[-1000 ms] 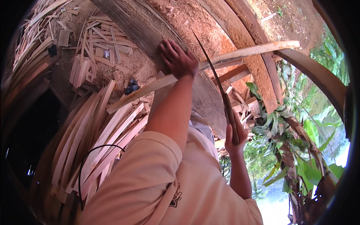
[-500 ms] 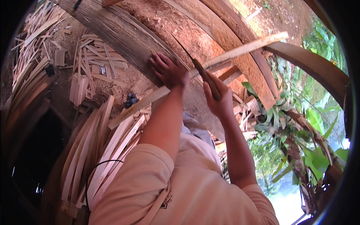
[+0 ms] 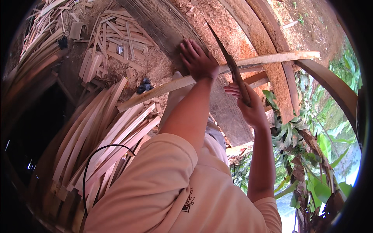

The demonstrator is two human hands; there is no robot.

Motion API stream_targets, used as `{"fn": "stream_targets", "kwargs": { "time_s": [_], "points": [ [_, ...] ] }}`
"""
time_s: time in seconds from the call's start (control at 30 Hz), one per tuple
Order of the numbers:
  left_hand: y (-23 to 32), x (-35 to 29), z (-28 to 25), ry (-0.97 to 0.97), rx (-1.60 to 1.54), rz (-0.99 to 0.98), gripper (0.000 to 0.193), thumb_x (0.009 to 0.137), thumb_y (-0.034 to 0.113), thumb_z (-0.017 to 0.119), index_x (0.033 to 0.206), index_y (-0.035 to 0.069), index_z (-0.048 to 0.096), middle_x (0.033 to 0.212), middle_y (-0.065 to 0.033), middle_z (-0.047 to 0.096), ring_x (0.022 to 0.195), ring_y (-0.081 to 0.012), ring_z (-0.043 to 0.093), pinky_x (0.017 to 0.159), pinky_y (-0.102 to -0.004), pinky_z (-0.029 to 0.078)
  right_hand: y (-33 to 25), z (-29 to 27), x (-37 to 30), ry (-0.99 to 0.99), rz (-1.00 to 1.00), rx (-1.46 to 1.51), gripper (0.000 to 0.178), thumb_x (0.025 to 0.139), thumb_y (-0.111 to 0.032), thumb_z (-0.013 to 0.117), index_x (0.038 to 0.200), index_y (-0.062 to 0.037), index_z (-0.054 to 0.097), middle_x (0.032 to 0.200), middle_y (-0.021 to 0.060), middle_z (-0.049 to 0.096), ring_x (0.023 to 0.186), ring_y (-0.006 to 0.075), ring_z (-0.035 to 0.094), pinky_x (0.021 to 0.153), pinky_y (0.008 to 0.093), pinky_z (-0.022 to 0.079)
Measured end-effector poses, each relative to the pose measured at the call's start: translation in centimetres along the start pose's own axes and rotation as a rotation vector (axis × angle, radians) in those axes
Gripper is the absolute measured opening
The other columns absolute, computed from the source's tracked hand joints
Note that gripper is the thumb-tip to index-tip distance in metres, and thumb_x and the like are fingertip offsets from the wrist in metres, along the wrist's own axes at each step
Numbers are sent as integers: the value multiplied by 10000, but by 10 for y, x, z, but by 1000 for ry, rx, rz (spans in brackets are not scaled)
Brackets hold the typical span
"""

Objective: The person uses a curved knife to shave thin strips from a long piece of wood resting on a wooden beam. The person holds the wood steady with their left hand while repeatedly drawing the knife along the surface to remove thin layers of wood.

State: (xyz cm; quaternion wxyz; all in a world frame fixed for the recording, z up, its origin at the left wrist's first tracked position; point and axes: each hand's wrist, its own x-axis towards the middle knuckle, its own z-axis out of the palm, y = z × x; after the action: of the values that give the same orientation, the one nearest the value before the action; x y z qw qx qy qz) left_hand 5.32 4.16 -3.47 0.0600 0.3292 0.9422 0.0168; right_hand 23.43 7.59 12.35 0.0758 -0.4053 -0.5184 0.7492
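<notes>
A long pale wooden slat [image 3: 272, 59] runs across the upper middle of the frame, from lower left up to the right, resting over a dark grooved board [image 3: 229, 112]. The left hand [image 3: 199, 60] lies on the slat near its middle, fingers spread and pressed down on it. Just right of it the right hand [image 3: 248, 103] is closed round the handle of a long dark blade [image 3: 225, 48], whose tip points up toward the top of the frame, its edge close to the slat. To work the wood well, the holding hand should bear firmly so the slat cannot roll, with its fingers kept clear of the blade's line, and the cut should follow the grain in shallow strokes. At lower left lies a stack of finished slats [image 3: 105, 136]; short offcuts [image 3: 105, 46] litter the sawdust at upper left; green leaves [image 3: 318, 171] fill the right
</notes>
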Motion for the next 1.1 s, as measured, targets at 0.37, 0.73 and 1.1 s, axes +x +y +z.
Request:
{"fn": "stream_targets", "kwargs": {
  "time_s": [0.37, 0.73, 1.1],
  "points": [
    [2, -1, -4, 12, -59, 10, 845, 1026, 426, 483, 1667, -64, 232, 1761, -227, 189, 1650, -417, 143, 1331, -570, 139, 22, 36, 9, 508, -54, -361, 404, 998, -206, 799, 734, -34, 547, 587, 7, 466, 582, 76, 380, 514, 320, 327],
    [1, 2, 4, 96, -45, 42, 827, 1002, 384, 481, 1663, -61, 262, 1761, -228, 211, 1647, -421, 173, 1317, -592, 185, -57, 36, -172, 457, 193, -431, 245, 934, -52, 681, 716, -19, 575, 550, 85, 487, 464, 156, 463, 483, 362, 371],
    [-3, 0, 15, 103, 64, 76, 798, 1040, 452, 491, 1640, -46, 321, 1737, -220, 271, 1635, -409, 223, 1303, -580, 237, 20, 29, -4, 462, 47, -381, 111, 916, -170, 726, 931, -61, 707, 689, 170, 632, 593, 337, 608, 596, 451, 497]
  ]
}}
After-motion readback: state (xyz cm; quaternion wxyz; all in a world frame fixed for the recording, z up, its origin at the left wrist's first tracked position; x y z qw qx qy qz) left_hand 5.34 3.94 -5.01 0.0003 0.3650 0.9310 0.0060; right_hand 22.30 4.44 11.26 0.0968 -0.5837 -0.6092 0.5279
